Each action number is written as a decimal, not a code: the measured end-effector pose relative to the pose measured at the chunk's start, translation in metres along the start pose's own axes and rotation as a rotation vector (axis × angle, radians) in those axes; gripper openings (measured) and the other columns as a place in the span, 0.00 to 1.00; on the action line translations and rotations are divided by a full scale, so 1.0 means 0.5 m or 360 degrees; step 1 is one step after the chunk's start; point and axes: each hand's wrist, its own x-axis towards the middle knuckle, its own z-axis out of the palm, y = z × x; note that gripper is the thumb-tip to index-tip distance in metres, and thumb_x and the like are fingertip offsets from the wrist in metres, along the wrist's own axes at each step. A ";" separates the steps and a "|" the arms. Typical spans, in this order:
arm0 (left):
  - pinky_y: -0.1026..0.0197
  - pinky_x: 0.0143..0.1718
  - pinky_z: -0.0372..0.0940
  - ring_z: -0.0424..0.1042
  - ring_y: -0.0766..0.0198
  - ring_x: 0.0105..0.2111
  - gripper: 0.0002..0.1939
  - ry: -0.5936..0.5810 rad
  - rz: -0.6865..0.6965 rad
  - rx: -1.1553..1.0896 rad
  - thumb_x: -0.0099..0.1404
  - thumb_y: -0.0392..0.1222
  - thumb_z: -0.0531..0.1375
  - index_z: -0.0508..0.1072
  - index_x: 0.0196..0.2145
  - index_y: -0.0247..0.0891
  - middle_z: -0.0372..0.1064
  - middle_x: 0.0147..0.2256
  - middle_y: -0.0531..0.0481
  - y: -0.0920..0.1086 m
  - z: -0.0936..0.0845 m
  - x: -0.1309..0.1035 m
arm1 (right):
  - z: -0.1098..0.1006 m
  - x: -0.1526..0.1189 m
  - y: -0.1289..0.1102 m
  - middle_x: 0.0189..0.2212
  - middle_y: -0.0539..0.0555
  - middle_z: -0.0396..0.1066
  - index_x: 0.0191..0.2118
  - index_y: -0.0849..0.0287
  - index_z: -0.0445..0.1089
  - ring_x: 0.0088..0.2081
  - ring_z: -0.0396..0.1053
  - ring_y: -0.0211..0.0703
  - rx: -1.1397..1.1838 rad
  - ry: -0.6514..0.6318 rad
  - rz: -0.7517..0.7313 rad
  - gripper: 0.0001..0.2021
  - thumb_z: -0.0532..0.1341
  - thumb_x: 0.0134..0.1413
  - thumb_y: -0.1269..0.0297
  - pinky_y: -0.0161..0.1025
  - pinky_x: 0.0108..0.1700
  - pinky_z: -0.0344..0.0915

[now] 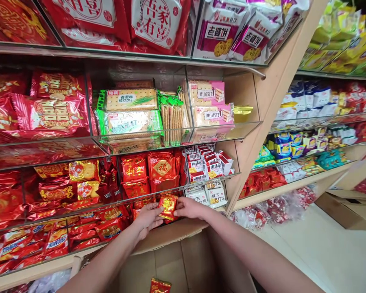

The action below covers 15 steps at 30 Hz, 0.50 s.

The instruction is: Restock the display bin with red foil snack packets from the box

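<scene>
A small red and gold snack packet (168,206) is held between my two hands, in front of the lowest shelf bins and above a cardboard box. My left hand (149,217) grips its left edge, thumb on top and the other fingers curled beneath. At its right edge, my right hand (190,208) pinches it between thumb and fingers. The open cardboard box (171,258) stands below my forearms, its far flap against the shelf. Inside the box lies another red and gold packet (160,285), cut off by the bottom of the view. More red packets fill the bin behind my hands.
Clear-fronted shelves (177,134) carry green cracker packs (131,118), pink cracker packs (212,110) and white and red packets (207,165). A slanted wooden panel (259,130) divides the shelf units. On the floor at right are plastic bags (274,207) and another cardboard box (347,209).
</scene>
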 end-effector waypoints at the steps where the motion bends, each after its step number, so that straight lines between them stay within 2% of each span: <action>1: 0.67 0.24 0.63 0.69 0.68 0.23 0.11 -0.0024 -0.0052 -0.0116 0.53 0.38 0.58 0.63 0.35 0.35 0.70 0.25 0.49 0.004 0.004 -0.003 | 0.002 0.002 -0.002 0.36 0.52 0.68 0.41 0.57 0.59 0.38 0.67 0.40 0.0191 -0.0013 0.0021 0.17 0.60 0.43 0.64 0.38 0.38 0.64; 3: 0.70 0.20 0.61 0.67 0.72 0.19 0.10 -0.0020 -0.0094 -0.0331 0.52 0.35 0.58 0.64 0.35 0.35 0.68 0.22 0.53 0.011 0.016 -0.004 | 0.008 0.009 -0.006 0.29 0.51 0.68 0.41 0.59 0.56 0.31 0.69 0.34 0.0536 -0.0004 0.0117 0.12 0.56 0.50 0.66 0.34 0.33 0.66; 6: 0.71 0.20 0.60 0.64 0.75 0.18 0.07 0.0098 -0.0108 -0.0616 0.55 0.35 0.57 0.64 0.34 0.34 0.65 0.23 0.56 0.020 0.040 0.003 | 0.017 0.025 -0.013 0.22 0.49 0.65 0.36 0.62 0.55 0.25 0.69 0.32 0.0944 0.0105 0.0284 0.04 0.51 0.53 0.73 0.32 0.30 0.67; 11: 0.66 0.23 0.63 0.65 0.72 0.23 0.06 0.0149 -0.0362 -0.0906 0.59 0.37 0.53 0.65 0.33 0.32 0.65 0.27 0.53 0.029 0.063 0.010 | 0.036 0.052 -0.027 0.26 0.48 0.65 0.38 0.63 0.55 0.26 0.68 0.30 0.1434 0.0360 0.0311 0.05 0.48 0.55 0.76 0.29 0.29 0.67; 15: 0.66 0.25 0.64 0.66 0.72 0.26 0.07 0.0275 -0.0324 -0.1141 0.60 0.35 0.51 0.65 0.36 0.33 0.65 0.32 0.52 0.040 0.065 0.024 | 0.056 0.081 -0.038 0.30 0.49 0.65 0.42 0.64 0.58 0.26 0.66 0.31 0.1609 0.0526 0.0285 0.09 0.50 0.54 0.74 0.30 0.26 0.66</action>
